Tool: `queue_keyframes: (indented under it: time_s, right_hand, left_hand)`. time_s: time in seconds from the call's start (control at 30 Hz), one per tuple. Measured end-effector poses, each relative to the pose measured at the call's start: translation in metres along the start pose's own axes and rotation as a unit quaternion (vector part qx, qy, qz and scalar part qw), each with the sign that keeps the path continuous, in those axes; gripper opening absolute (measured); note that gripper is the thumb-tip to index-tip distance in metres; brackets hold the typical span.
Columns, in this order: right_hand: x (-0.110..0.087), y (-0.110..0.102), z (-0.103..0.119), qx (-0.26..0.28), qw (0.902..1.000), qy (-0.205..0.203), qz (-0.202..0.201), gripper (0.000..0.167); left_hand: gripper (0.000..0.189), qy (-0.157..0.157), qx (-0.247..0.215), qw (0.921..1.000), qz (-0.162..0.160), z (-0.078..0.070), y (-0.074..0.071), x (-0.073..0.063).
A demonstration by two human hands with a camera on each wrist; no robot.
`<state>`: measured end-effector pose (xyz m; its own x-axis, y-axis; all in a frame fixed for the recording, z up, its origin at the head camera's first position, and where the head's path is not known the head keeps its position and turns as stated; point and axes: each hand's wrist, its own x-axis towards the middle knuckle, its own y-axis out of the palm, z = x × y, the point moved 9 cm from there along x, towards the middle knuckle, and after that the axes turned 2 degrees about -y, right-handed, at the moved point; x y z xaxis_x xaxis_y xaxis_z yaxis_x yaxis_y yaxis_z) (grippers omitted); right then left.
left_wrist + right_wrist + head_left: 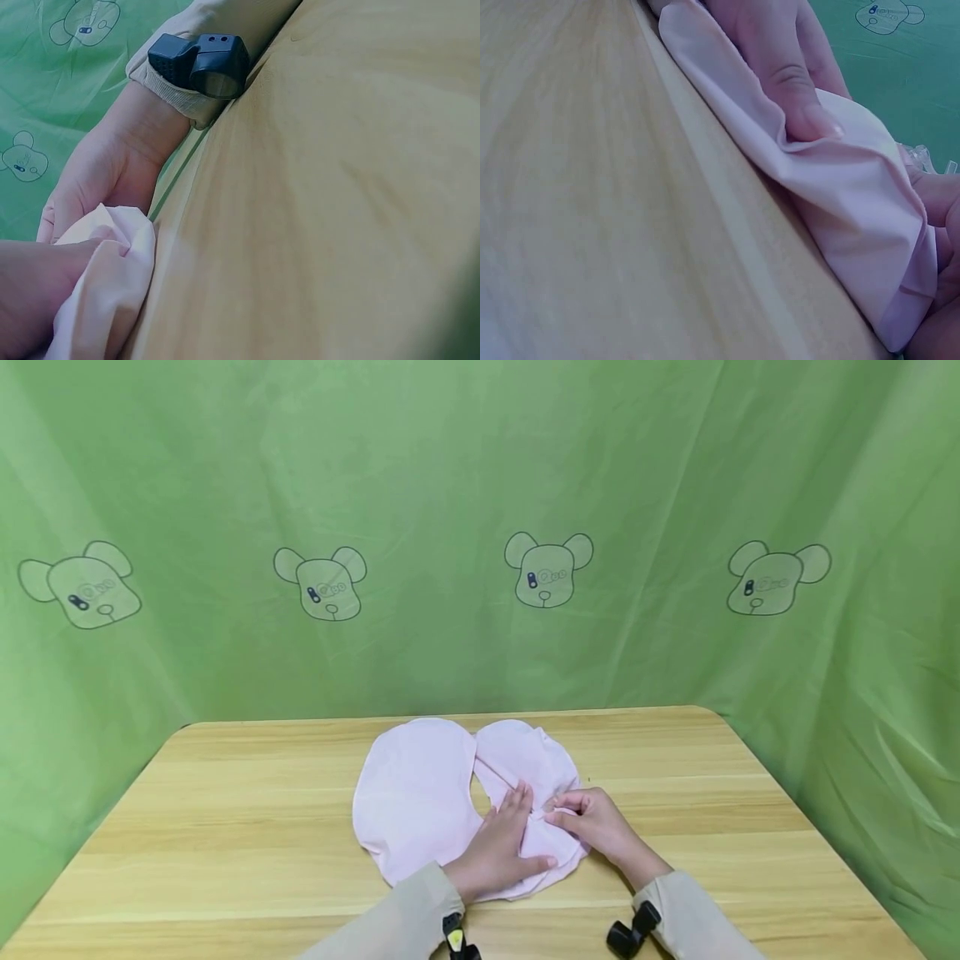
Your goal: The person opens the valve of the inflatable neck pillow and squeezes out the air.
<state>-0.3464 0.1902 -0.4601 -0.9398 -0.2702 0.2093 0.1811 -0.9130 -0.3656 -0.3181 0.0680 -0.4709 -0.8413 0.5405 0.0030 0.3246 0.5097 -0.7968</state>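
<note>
A flat pink U-shaped neck pillow (412,793) lies on the table, its two rounded lobes meeting at the far side around a central hole. My left hand (498,847) presses on its right lobe with the fingers extended; in the right wrist view the left thumb (817,124) rests on the creased fabric. Just beside it, my right hand (600,827) pinches at the gathered middle of that lobe with thumb and fingers. A small clear plastic piece (921,157) shows at the right fingertips. Raised folds (112,262) partly hide the fingers in the left wrist view.
The wooden table (225,827) has rounded far corners. Behind it and at both sides hangs a green curtain (435,643) printed with bear heads. Black wrist cameras (633,931) sit at both beige sleeve cuffs.
</note>
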Motion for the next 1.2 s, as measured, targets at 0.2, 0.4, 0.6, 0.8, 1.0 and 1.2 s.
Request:
queue_keyframes:
  time_s: [0.2, 0.4, 0.6, 0.8, 1.0, 1.2]
  right_hand:
    - [-0.0011, 0.0009, -0.0034, -0.005, 1.0000, 0.006, 0.005, 0.017]
    - [-0.0016, 0.0030, -0.0028, -0.006, 0.9999, -0.007, 0.014, 0.016]
    - [-0.0011, 0.0038, -0.0026, -0.017, 0.9996, -0.013, 0.016, 0.015]
    - [-0.0006, 0.0039, -0.0027, -0.029, 0.9994, -0.008, 0.018, 0.014]
    - [-0.0003, 0.0046, -0.0025, -0.035, 0.9991, -0.008, 0.023, 0.013]
    - [0.0003, 0.0058, -0.0021, -0.032, 0.9989, -0.015, 0.030, 0.012]
  left_hand:
    - [0.095, -0.003, 0.027, 0.9996, 0.008, -0.0007, 0.0038, 0.0012]
    - [0.093, 0.000, 0.058, 0.9983, 0.002, -0.0017, 0.0047, 0.0014]
    - [0.091, -0.001, 0.070, 0.9975, 0.002, -0.0016, 0.0053, 0.0015]
    - [0.090, -0.003, 0.078, 0.9970, 0.004, -0.0015, 0.0059, 0.0023]
    - [0.089, -0.003, 0.078, 0.9969, 0.003, -0.0012, 0.0055, 0.0028]
    - [0.088, -0.004, 0.089, 0.9960, 0.005, -0.0008, 0.0055, 0.0029]
